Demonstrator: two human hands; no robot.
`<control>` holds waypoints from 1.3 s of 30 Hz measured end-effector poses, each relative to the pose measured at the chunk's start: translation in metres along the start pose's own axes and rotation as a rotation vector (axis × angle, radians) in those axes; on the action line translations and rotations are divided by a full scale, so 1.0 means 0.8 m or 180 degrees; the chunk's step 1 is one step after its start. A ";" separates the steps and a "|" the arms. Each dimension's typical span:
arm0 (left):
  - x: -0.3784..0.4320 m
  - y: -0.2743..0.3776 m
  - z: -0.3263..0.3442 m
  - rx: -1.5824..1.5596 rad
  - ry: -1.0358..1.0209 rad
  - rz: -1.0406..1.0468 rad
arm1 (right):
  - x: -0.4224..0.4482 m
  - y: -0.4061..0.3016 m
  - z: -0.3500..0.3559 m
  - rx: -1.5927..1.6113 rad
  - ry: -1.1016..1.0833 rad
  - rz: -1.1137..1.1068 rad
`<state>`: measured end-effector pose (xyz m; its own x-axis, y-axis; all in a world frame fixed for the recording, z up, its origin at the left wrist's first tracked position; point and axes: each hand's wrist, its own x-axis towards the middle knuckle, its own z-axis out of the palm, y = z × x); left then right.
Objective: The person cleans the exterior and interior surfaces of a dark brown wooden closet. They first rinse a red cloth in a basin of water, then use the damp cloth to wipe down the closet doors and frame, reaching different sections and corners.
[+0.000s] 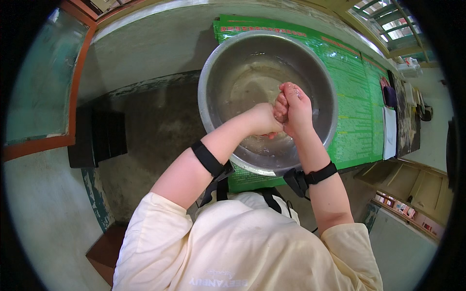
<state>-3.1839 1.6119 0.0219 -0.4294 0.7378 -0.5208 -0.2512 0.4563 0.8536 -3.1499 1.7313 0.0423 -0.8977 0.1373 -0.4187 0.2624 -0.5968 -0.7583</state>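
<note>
A large stainless steel basin (214, 120) sits before me with shallow, slightly cloudy water (251, 85) in its bottom. Over the basin's right half, my left hand (267, 118) and my right hand (296, 105) are pressed together, both wet. The right fist stands upright with its fingers curled in. My left hand bends inward at the wrist and meets the base of the right one. A small shiny patch shows near the right thumb, but whether either hand holds something is hidden by the curled fingers.
A green printed sheet (358, 109) covers the table under the basin. White papers (389, 132) and a dark purple item (389, 95) lie at its right end. An orange-framed window (72, 105) stands open at left. Black straps (207, 159) with small devices circle both forearms.
</note>
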 end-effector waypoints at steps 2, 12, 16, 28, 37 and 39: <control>0.008 -0.004 0.011 0.0299 0.0297 -0.0046 | 0.002 0.001 0.008 -0.0054 0.0273 0.0095; -0.004 -0.003 0.018 0.2233 0.1149 -0.0025 | 0.021 0.021 -0.003 0.0201 0.1138 0.0113; -0.006 -0.002 0.009 0.2548 0.1143 0.0091 | 0.025 0.024 -0.001 0.0288 0.1204 0.0086; -0.022 -0.030 -0.001 0.2016 0.0992 0.1013 | -0.012 0.025 -0.004 0.1802 0.1134 0.0249; -0.034 -0.005 0.019 0.3490 0.0438 0.0697 | -0.028 0.042 -0.003 0.1005 0.1512 -0.0112; -0.032 0.000 0.021 0.3714 0.0390 0.0557 | -0.022 0.045 -0.003 0.0945 0.1719 -0.0336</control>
<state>-3.1581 1.6011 0.0349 -0.4755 0.8117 -0.3391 0.7347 0.5784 0.3543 -3.1234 1.7094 0.0209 -0.5874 0.5415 -0.6014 0.0028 -0.7418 -0.6707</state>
